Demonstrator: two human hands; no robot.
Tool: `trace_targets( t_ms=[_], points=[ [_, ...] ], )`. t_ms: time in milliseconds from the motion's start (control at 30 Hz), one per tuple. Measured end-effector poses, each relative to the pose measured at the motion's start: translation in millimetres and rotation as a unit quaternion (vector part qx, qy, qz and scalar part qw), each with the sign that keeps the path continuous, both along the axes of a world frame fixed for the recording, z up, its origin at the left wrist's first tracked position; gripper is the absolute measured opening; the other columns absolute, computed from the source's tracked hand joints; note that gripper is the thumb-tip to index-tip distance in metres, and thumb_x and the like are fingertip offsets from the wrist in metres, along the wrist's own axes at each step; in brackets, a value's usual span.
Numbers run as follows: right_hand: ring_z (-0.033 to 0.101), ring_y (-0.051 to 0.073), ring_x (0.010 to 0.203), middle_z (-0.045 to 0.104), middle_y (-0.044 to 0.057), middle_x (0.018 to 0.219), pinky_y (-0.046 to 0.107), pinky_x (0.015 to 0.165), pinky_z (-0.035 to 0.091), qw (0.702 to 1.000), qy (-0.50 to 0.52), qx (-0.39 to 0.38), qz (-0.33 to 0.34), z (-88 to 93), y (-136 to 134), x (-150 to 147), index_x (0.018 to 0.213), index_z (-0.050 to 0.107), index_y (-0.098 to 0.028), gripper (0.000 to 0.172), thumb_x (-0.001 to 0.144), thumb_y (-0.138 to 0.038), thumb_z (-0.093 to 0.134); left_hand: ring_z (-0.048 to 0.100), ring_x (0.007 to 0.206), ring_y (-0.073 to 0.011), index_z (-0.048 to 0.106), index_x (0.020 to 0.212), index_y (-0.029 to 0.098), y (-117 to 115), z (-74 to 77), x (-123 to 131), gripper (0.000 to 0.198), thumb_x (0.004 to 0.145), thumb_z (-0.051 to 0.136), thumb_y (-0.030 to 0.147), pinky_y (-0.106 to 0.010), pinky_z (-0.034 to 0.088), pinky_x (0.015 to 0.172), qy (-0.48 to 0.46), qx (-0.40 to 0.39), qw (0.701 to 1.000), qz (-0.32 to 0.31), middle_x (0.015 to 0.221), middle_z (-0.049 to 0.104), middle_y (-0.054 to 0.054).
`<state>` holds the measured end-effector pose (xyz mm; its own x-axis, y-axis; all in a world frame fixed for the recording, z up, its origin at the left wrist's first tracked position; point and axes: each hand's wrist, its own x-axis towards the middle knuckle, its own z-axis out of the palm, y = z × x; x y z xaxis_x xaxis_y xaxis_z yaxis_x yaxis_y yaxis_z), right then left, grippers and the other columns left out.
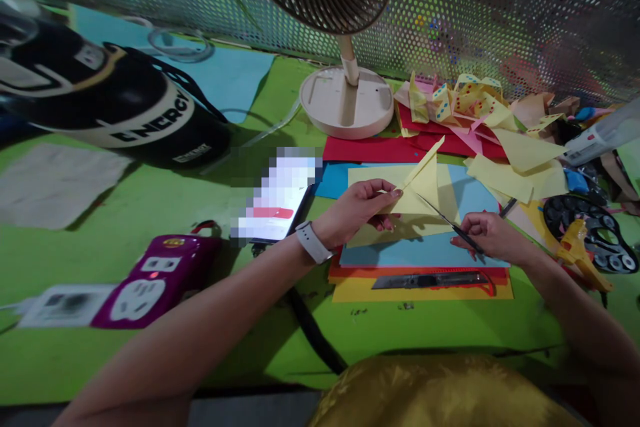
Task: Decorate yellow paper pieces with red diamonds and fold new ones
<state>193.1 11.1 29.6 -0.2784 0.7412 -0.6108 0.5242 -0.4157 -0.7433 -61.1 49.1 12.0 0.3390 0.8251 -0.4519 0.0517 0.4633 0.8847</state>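
Note:
My left hand (367,203) pinches a folded piece of pale yellow paper (426,181) between thumb and fingers, its pointed tip up to the right. In my right hand (487,237) is a pair of scissors (460,230), the thin blades pointing up and left onto the lower part of the folded paper. Whether the blades are parted is too fine to tell. Under both hands lies a stack of coloured sheets, with a light blue sheet (420,250) and a pale yellow sheet (365,235) on top. A box cutter (430,280) rests on the stack's near edge.
A fan (347,103) stands behind the stack. Paper scraps (465,103) heap at back right, near a yellow glue gun (580,250). Left are a lit phone (277,197), a purple power outlet box (155,280) and a large black bottle (145,103) lying tilted.

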Motion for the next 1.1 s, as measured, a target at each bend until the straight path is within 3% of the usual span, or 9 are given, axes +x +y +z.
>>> trace_targets(
  t_ms=[233,433,700,900,1100],
  points=[
    [0.044,0.006,0.037,0.055,-0.006,0.046,0.02,0.038,0.032,1.0,-0.009,0.005,-0.007,-0.2,-0.6,-0.4,0.068,0.052,-0.019,0.045,0.06,-0.055,0.078,0.056,0.039,-0.0059,0.052,0.079,0.018,1.0,-0.9,0.0,0.016,0.088,0.061,0.028,-0.013,0.041,0.039,-0.003,0.0,1.0,0.004,0.053,0.062,0.003],
    [0.05,0.008,0.041,0.058,-0.005,0.05,0.02,0.041,0.035,1.0,0.0,0.005,-0.012,-1.9,-1.6,-2.8,0.069,0.053,-0.019,0.047,0.057,-0.056,0.079,0.056,0.039,-0.0063,0.052,0.08,0.018,-2.1,1.1,1.3,0.02,0.084,0.066,0.033,-0.013,0.041,0.038,-0.01,-0.002,1.0,-0.013,0.052,0.061,0.005],
    [0.043,0.006,0.037,0.056,-0.006,0.047,0.02,0.038,0.03,1.0,-0.012,0.011,-0.008,-1.9,-2.5,-3.5,0.068,0.051,-0.019,0.048,0.058,-0.058,0.077,0.057,0.04,-0.0067,0.052,0.08,0.019,-3.3,1.0,2.0,0.017,0.087,0.062,0.03,-0.014,0.041,0.039,-0.005,-0.004,1.0,-0.016,0.053,0.063,0.004],
    [0.05,0.008,0.042,0.058,-0.005,0.05,0.02,0.041,0.037,1.0,0.008,0.006,-0.022,-3.7,-2.8,-3.9,0.068,0.051,-0.019,0.047,0.055,-0.054,0.081,0.056,0.039,-0.0066,0.052,0.081,0.019,-5.0,-0.1,1.2,0.018,0.086,0.064,0.031,-0.013,0.041,0.038,-0.021,0.0,0.999,-0.025,0.05,0.06,0.005],
    [0.048,0.007,0.04,0.057,-0.005,0.049,0.019,0.039,0.033,1.0,0.005,-0.001,-0.028,-0.4,-2.7,-6.9,0.067,0.051,-0.019,0.048,0.055,-0.054,0.081,0.057,0.039,-0.007,0.052,0.082,0.019,-6.1,-0.8,1.7,0.017,0.087,0.062,0.031,-0.013,0.041,0.038,-0.026,-0.001,0.999,-0.035,0.049,0.06,0.006]
  ],
)
